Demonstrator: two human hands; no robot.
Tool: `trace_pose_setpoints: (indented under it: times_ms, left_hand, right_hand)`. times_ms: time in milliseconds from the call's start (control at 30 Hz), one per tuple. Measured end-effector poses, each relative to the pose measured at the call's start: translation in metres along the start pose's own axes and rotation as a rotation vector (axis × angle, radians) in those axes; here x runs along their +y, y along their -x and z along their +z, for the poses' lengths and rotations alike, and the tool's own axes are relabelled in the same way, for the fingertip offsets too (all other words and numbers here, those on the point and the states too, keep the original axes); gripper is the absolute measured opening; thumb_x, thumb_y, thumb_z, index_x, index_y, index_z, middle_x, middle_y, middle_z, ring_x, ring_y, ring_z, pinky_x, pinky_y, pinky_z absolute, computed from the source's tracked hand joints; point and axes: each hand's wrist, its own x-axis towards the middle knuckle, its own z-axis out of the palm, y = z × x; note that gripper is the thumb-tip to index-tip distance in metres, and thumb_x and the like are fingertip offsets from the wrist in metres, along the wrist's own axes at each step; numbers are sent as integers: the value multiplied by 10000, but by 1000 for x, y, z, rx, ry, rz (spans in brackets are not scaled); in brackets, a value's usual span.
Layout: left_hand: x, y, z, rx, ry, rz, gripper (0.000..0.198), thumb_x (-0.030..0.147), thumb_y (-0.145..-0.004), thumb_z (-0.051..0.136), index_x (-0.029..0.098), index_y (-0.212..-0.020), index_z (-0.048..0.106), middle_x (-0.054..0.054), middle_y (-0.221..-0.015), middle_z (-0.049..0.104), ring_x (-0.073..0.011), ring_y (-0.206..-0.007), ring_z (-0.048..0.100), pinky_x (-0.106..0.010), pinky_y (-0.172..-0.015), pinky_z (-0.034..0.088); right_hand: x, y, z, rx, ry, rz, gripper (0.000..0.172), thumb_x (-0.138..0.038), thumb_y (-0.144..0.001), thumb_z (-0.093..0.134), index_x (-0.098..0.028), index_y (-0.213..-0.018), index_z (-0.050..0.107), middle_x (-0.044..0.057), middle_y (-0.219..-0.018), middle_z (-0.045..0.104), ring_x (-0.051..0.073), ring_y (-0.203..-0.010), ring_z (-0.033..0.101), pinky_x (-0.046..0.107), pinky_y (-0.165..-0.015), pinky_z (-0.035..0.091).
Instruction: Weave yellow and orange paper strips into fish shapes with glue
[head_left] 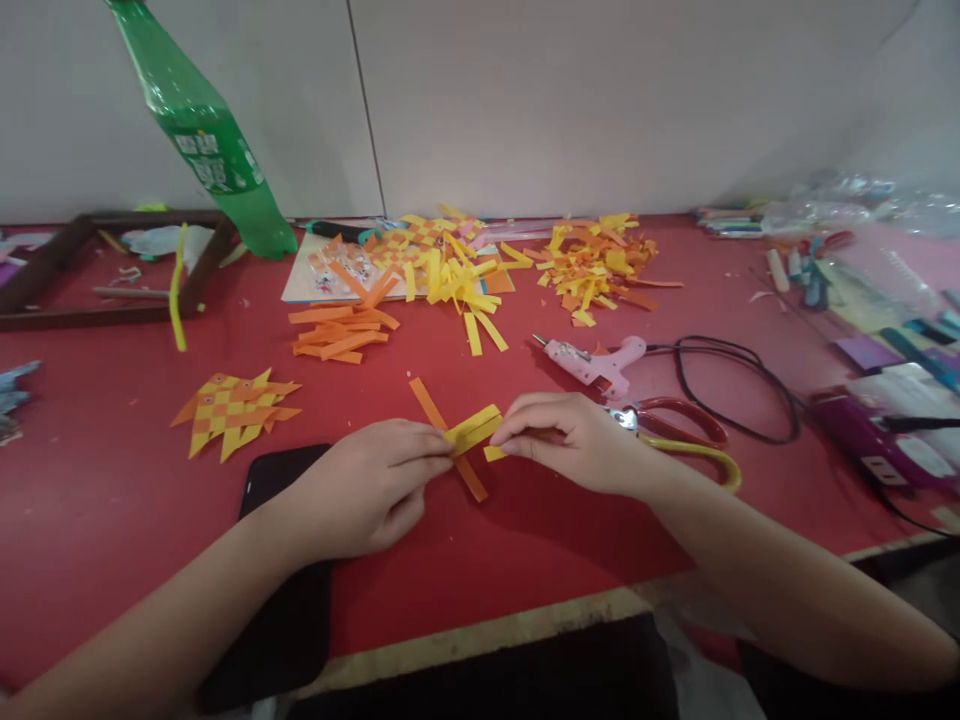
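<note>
Between my hands, a yellow paper strip (475, 430) lies across an orange paper strip (429, 404) over the red table. My left hand (382, 480) is closed, its fingertips pinching the yellow strip near the crossing. My right hand (566, 437) is closed at the right, thumb and fingers pinching the end of another short yellow strip (493, 453). Woven yellow-and-orange paper fish (236, 412) lie at the left, their edges overlapping. Beyond my hands are a stack of orange strips (341, 332) and a bunch of yellow strips (457, 280).
A black phone (289, 600) lies under my left forearm. Scissors (690, 430) and a pink glue gun (596, 365) with a black cord sit close to my right hand. At the back are a scrap pile (600, 262), a green bottle (217, 150) and a brown frame (112, 315).
</note>
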Motion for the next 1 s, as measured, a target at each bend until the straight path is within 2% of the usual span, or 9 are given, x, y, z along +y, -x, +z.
trace_pose_setpoints:
  times_ms: [167,300,533,733,1000]
  left_hand:
    - [10,-6,-2,-56,-37,42,348,102,-880,490,74,-1154,702,-153,-1166,736,-275,-1071,692,-444,-988,560]
    - [14,-6,-2,-88,-51,17,366,102,-862,502,72,-1174,692,-151,-1160,719,-290,-1034,688,-432,-943,581]
    - [14,-7,-1,-86,-43,34,359,102,-879,496,73,-1183,683,-137,-1173,725,-283,-1070,675,-460,-1000,541]
    - [15,-7,-3,-77,-29,42,353,104,-877,499,109,-1177,683,-92,-1116,751,-287,-1054,677,-508,-989,526]
    - [16,-6,-2,-113,-62,43,390,127,-879,499,116,-1232,663,-107,-1137,737,-305,-1090,659,-520,-994,513]
  right_hand:
    - [2,-7,6,7,44,-44,132,-231,-927,613,-188,-936,738,28,-862,709,114,-769,658,242,-717,491]
    - [1,-9,11,-64,40,-76,120,-197,-913,620,-195,-922,740,40,-895,739,133,-805,674,263,-749,516]
    - [0,-12,17,-123,49,-44,109,-156,-883,647,-193,-908,746,39,-916,760,150,-843,676,298,-799,532]
    - [1,-13,20,-124,144,-81,125,-142,-901,623,-188,-921,738,50,-932,754,166,-876,671,320,-829,521]
    - [-2,-13,21,-113,219,-105,144,-132,-922,576,-178,-930,712,54,-903,726,162,-851,649,309,-806,501]
